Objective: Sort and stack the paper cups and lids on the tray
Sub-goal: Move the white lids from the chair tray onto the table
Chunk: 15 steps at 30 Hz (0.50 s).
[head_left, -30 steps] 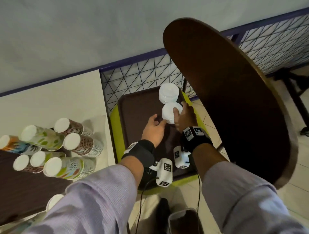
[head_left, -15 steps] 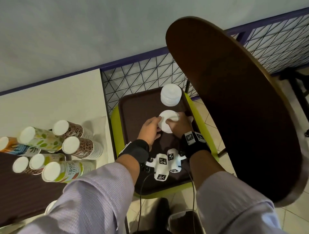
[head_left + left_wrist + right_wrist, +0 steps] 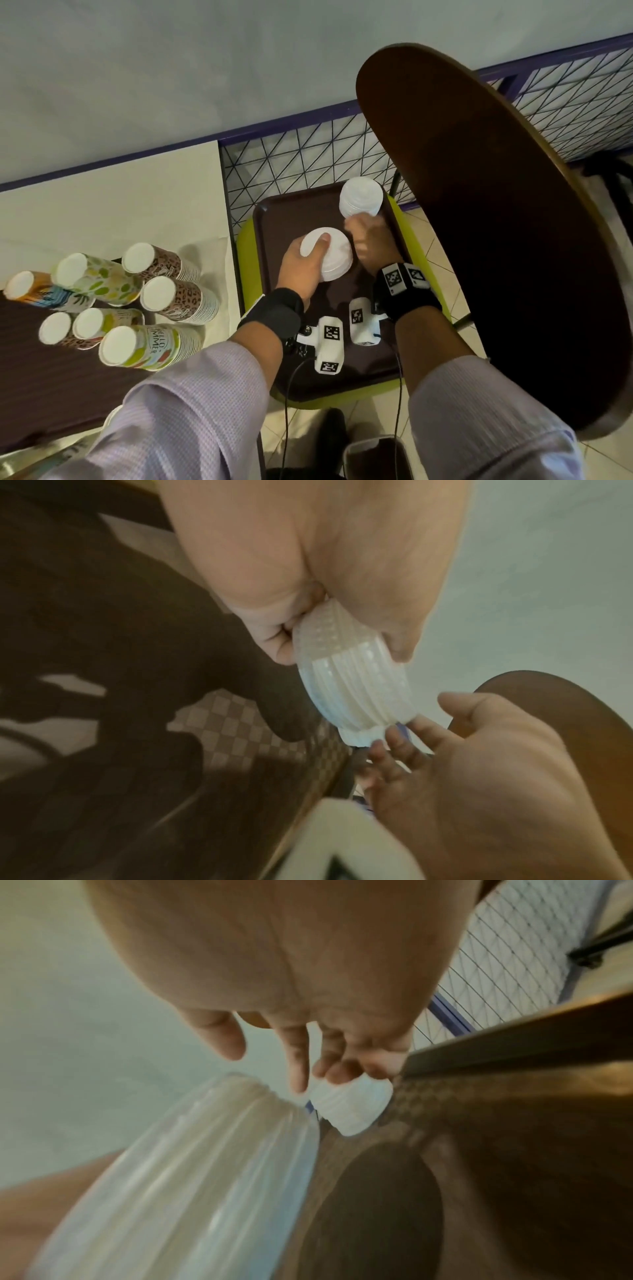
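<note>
Lifted since before, the lid stack [image 3: 330, 255] sits gripped in the left hand [image 3: 301, 270] above the brown tray [image 3: 274, 226]; right hand [image 3: 371, 246] fingers loosely spread.

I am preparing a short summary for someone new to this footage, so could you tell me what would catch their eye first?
Probably the left hand gripping a stack of white lids over the middle of the brown tray, with the right hand reaching for a second lid stack at the tray's far corner. Next, the patterned paper cup stacks lying on the table to the left.
</note>
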{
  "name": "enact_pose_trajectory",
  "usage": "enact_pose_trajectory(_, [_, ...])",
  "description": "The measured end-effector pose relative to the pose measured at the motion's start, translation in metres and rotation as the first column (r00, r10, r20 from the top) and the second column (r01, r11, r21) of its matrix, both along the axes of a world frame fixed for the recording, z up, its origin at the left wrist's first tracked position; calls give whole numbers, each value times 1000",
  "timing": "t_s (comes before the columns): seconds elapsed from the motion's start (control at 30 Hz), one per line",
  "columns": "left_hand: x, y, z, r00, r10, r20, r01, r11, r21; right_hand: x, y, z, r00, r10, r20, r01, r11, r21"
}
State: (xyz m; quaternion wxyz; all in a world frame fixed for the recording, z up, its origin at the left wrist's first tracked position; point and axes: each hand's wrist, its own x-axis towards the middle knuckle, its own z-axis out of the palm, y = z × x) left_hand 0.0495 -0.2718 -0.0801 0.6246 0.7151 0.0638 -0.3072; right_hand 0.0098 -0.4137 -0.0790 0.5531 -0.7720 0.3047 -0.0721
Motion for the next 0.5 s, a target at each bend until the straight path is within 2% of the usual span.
enact_pose_trajectory(0.07, [3, 5, 0, 999, 17, 52, -19, 999, 32, 14, -7, 4, 984, -172, 38, 176, 965, -194])
enact_pose_trajectory(0.1, [4, 7, 1, 997, 27, 70, -29, 999, 37, 22, -14, 4, 979, -201, 21, 200, 945, -257])
enact_pose_trajectory(0.2, [8, 15, -2, 992, 66, 108, -73, 995, 65, 42, -33, 3, 986, -150, -78, 94, 868, -487])
enact_pose_trajectory(0.27, [8, 18, -2, 991, 72, 116, -84, 992, 97, 53, -39, -3, 976, -91, -196, -37, 823, -567])
enact_pose_trajectory(0.33, [9, 22, -5, 989, 88, 118, -101, 989, 108, 61, -42, -11, 941, -12, -337, -194, 799, -569])
enact_pose_trajectory(0.4, [10, 24, -7, 988, 98, 120, -111, 988, 106, 63, -43, -15, 911, 44, -409, -289, 776, -561])
enact_pose_trajectory(0.5, [11, 28, -11, 988, 95, 118, -108, 988, 109, 63, -38, -17, 916, 42, -399, -295, 744, -599])
